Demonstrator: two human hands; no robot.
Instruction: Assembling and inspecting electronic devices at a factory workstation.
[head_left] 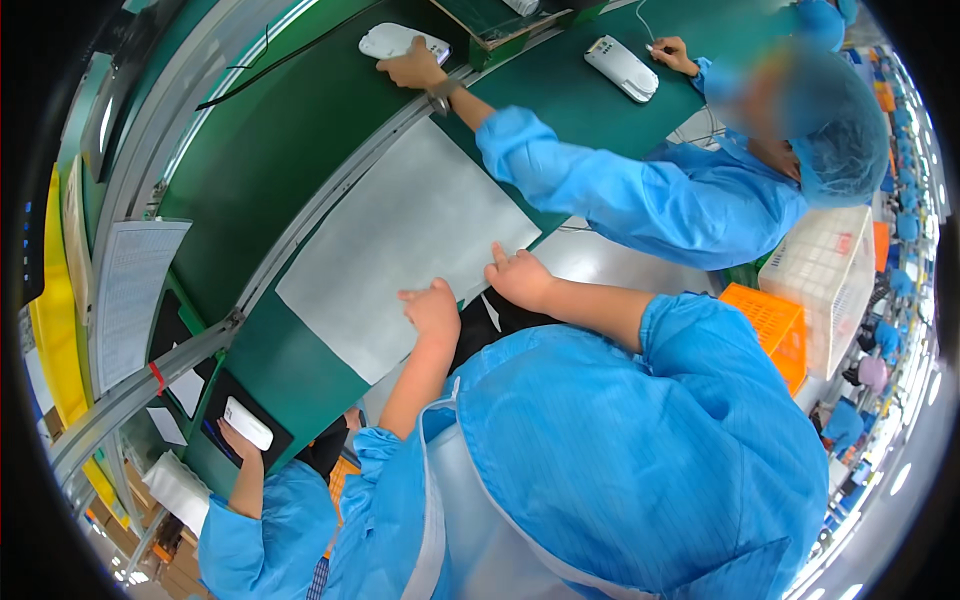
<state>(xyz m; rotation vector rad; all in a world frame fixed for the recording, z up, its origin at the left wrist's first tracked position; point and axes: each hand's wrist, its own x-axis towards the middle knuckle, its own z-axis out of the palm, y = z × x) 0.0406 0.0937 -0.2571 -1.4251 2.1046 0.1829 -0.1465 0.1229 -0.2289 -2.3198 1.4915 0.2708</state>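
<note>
Left hand (432,310): fingers curled into a loose fist, resting on the near edge of the grey mat (400,245); it pinches nothing that can be seen.
Right hand (518,277): knuckles bent, thumb raised, set on the mat's near right corner; whether it pinches the edge cannot be told.
Grey mat: flat, matte, rectangular sheet lying on the green tabletop (270,150), its far edge along the metal rail (330,195).
Tabletop: smooth dark green surface, curving in the fisheye view; bare green shows left of the mat and beyond the rail.
Sleeves: light blue, thin, creased fabric on both forearms.
Co-worker ahead: a hand (412,68) on a white rounded device (400,42); a second white device (622,68) lies to the right, beside another hand (672,52).
Co-worker at lower left: a hand (240,440) beside a small white block (247,423) on a black pad.
Baskets: an orange crate (772,328) and a white mesh crate (825,270) stand to the right, well apart from the mat.
Open room: the mat's middle is uncovered; the co-worker's blue sleeve borders its far right corner.
</note>
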